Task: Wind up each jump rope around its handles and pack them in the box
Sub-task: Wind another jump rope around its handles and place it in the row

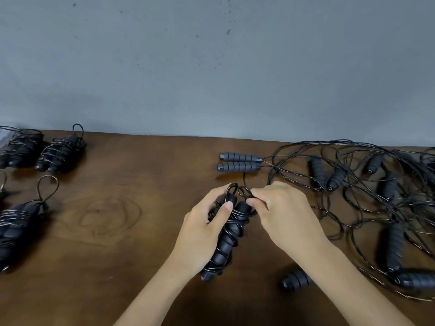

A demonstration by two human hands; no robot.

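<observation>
Head view: a black cord-wound pair of jump-rope handles (226,234), long axis pointing away, is gripped by the left hand (204,231), its top cord loop (244,192) pinched by the right hand (282,212) over the brown wooden counter (117,231).

A dark wooden table (113,231) carries wound rope bundles (60,154) at left and tangled loose ropes (353,184) at right.

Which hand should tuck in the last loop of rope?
The right hand, probably: its fingers already pinch the loop, while the left hand grips the wound handles.
</observation>
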